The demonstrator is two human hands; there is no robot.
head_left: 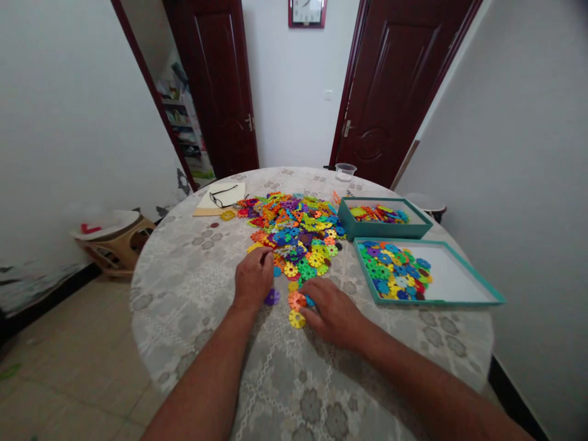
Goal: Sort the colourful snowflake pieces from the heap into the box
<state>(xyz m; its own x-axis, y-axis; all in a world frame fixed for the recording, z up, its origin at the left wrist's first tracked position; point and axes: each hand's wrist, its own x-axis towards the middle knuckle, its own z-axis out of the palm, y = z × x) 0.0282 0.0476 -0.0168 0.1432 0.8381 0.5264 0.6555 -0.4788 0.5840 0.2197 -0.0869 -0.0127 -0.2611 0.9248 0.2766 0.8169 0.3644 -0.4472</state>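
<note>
A heap of colourful plastic snowflake discs (294, 220) is spread over the middle of the table. My left hand (254, 275) lies at the heap's near left edge with fingers curled in; whatever they hold is hidden. A purple disc (272, 297) lies beside its wrist. My right hand (333, 309) is lower and to the right, thumb and fingers closed around a blue disc (310, 301), partly covered by the fingers. Just left of those fingertips are an orange disc (296, 300) and a yellow disc (296, 319).
On the right of the round table (184, 294) stand a teal box (386, 230) and a shallow teal-rimmed lid (459, 278), both holding discs. Glasses (220, 199) rest on a notebook (229, 191) at the back left. A clear plastic bowl (345, 171) sits at the far edge.
</note>
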